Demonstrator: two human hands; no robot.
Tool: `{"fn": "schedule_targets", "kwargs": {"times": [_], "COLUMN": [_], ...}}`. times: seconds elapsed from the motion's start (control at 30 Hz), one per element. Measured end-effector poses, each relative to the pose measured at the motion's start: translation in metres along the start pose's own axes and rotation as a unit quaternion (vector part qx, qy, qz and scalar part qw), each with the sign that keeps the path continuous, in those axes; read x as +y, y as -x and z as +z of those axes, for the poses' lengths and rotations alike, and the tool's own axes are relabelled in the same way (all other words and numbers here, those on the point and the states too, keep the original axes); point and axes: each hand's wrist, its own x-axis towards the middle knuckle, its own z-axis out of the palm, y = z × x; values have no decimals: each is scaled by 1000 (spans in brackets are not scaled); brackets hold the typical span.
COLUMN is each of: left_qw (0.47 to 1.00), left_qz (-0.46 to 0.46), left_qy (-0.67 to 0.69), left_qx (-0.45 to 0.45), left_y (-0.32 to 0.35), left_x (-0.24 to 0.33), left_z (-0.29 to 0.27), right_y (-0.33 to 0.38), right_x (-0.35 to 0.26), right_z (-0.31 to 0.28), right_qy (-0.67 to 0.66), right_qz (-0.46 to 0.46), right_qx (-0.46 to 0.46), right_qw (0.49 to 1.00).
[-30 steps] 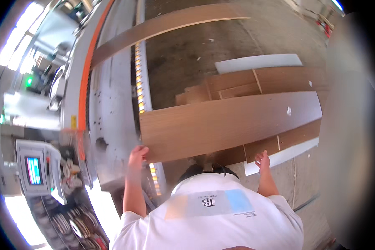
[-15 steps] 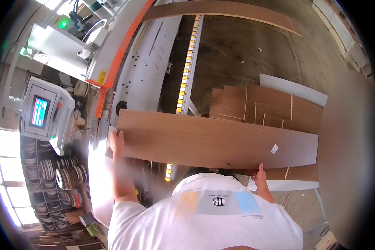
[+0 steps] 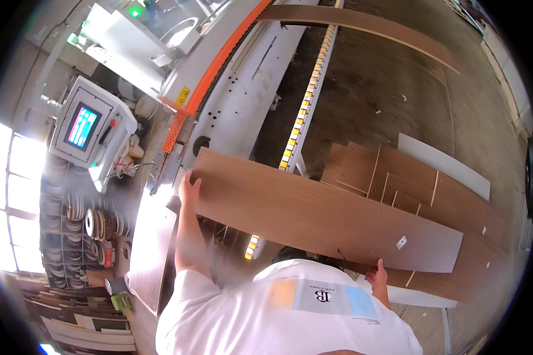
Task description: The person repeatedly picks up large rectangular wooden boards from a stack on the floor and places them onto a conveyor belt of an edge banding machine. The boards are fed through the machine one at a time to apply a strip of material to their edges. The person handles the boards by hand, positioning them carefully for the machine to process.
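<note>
A long brown wood-grain board (image 3: 296, 204) lies across in front of me, with a small white label near its right end. At its left end, my left hand (image 3: 189, 188) grips the short edge, beside the machine's orange guard strip (image 3: 175, 131). Along the near long edge toward the right, my right hand (image 3: 377, 277) holds the board, thumb up and the other fingers curled, partly hidden. Beneath and behind the board's right part lies a stack of brown panels (image 3: 414, 177) of several sizes. A pale panel (image 3: 444, 165) sticks out at the stack's far side.
A white machine bed (image 3: 243, 112) runs away from me on the left, with a control screen (image 3: 82, 125) beside it. A roller rail with yellow wheels (image 3: 305, 106) stands parallel. Another brown board (image 3: 367, 23) spans the far end. Edging reels (image 3: 98, 225) sit on a rack at left.
My view has swung, so the scene sits further right and appears tilted. Both hands remain at the board, whose right end now appears lower.
</note>
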Motion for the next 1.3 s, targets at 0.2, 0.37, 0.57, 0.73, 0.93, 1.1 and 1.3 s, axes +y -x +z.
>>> {"fn": "schedule_targets", "kwargs": {"times": [0.2,0.37,0.57,0.73,0.93,1.1,1.3], "left_qw": [975,984,987,984,985,988,979], "left_qz": [-171,1,133,127,129,77,-91], "left_qy": [-111,-99,-87,-120,-105,-104,-109], "left_qx": [92,150,0,18,41,89,149], "left_y": [138,192,200,198,170,133,85], "left_x": [-32,55,159,155,125,75,15], "left_z": [-37,-10,63,72,67,67,68], "right_y": [-36,-60,-49,-37,-5,36,109], "right_x": [-10,-35,-59,-60,-38,-34,-45], "right_z": [-58,-82,-59,-61,-64,-22,58], "right_qy": [-104,-180,-280,-225,-228,-243,-197], "right_qz": [9,47,5,13,-40,-25,28], "right_qx": [80,138,176,216,135,98,47], "right_qw": [991,973,944,950,963,965,979]}}
